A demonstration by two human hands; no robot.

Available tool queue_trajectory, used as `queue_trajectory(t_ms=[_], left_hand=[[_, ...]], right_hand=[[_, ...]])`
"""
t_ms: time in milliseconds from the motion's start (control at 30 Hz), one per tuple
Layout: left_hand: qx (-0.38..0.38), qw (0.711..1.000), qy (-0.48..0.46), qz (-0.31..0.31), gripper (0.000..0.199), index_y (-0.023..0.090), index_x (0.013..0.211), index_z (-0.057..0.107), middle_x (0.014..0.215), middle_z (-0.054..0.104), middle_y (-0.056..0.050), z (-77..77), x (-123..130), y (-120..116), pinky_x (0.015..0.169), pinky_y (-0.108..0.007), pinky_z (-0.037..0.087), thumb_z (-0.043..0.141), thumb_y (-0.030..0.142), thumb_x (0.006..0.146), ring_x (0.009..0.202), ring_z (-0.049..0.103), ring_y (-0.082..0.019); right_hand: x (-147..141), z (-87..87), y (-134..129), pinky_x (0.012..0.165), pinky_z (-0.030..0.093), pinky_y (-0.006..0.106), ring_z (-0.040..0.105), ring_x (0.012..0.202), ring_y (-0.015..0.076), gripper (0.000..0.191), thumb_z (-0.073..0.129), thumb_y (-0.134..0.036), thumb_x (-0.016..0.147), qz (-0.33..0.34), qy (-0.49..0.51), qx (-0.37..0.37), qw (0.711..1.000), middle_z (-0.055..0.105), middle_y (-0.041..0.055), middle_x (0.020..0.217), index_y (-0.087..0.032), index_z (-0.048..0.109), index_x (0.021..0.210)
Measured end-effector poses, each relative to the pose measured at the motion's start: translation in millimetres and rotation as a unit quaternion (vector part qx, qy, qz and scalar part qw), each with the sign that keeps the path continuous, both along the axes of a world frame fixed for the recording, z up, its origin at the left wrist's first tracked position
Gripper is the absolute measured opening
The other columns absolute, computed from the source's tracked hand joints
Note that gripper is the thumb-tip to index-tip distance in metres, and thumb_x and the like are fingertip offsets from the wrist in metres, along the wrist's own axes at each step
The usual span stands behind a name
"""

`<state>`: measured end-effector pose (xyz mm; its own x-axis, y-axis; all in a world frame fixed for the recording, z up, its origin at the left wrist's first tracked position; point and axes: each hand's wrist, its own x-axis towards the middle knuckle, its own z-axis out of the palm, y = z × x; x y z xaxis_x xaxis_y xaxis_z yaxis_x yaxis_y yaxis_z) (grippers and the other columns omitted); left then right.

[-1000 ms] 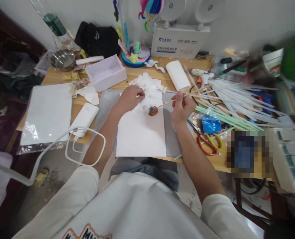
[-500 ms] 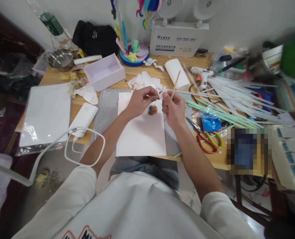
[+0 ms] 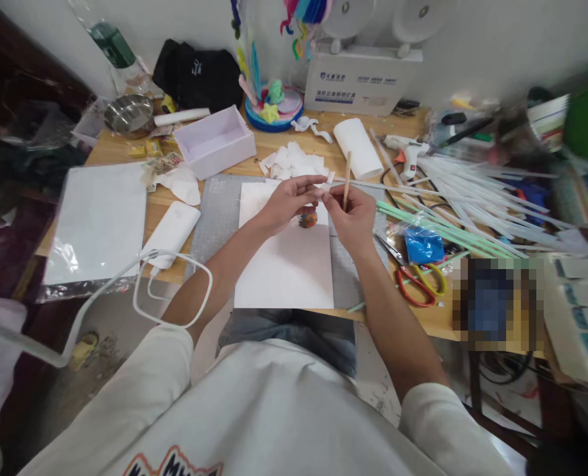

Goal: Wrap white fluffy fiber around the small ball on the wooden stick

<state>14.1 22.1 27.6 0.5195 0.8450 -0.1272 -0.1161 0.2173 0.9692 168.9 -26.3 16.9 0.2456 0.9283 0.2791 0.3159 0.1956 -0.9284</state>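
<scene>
Over a white sheet (image 3: 284, 271), my two hands meet at their fingertips around a small white piece (image 3: 326, 187) that looks like paper or tissue. My left hand (image 3: 291, 203) pinches it from the left, with the upper fingers stretched over it. From the other side my right hand (image 3: 351, 215) grips the piece between thumb and finger. A thin wooden stick (image 3: 347, 173) is also held in my right hand and points up. Just below the fingers, a small orange and blue lump (image 3: 308, 219) lies on the sheet, partly covered by my left hand.
White scraps (image 3: 296, 160), a white roll (image 3: 357, 149) and a lilac box (image 3: 217, 149) lie beyond the grey mat (image 3: 215, 211). On the right are scissors (image 3: 417, 284), a glue gun (image 3: 407, 155) and many plastic sticks (image 3: 472, 192). A power bank (image 3: 172, 231) with a cable sits left.
My left fingers have straightened and reach further over the white piece. The wooden stick has turned more upright in my right hand. The whole view has shifted slightly.
</scene>
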Motion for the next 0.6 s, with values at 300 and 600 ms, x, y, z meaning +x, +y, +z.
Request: queue_trajectory(t_ms=[300, 600], left_hand=[[-0.012, 1.0, 0.02, 0.006, 0.027, 0.016, 0.086, 0.072, 0.081, 0.066, 0.0, -4.8, -9, 9, 0.063, -0.018, 0.046, 0.086, 0.035, 0.074, 0.068, 0.056, -0.005], [0.076, 0.991, 0.111, 0.016, 0.02, 0.012, 0.084, 0.073, 0.076, 0.069, -0.003, 4.7, -15, 10, 0.066, -0.021, 0.049, 0.08, 0.03, 0.076, 0.067, 0.06, -0.008]], right_hand=[[0, -1.9, 2, 0.049, 0.022, 0.024, 0.031, 0.05, 0.0055, 0.021, 0.071, -0.038, 0.077, 0.022, 0.02, -0.03, 0.999, 0.041, -0.0087, 0.051, -0.019, 0.064, 0.07], [9, -7.5, 9, 0.049, 0.028, 0.024, 0.036, 0.05, 0.0071, 0.042, 0.059, -0.058, 0.09, -0.004, 0.091, -0.007, 0.996, 0.043, -0.0062, 0.055, -0.021, 0.064, 0.071]])
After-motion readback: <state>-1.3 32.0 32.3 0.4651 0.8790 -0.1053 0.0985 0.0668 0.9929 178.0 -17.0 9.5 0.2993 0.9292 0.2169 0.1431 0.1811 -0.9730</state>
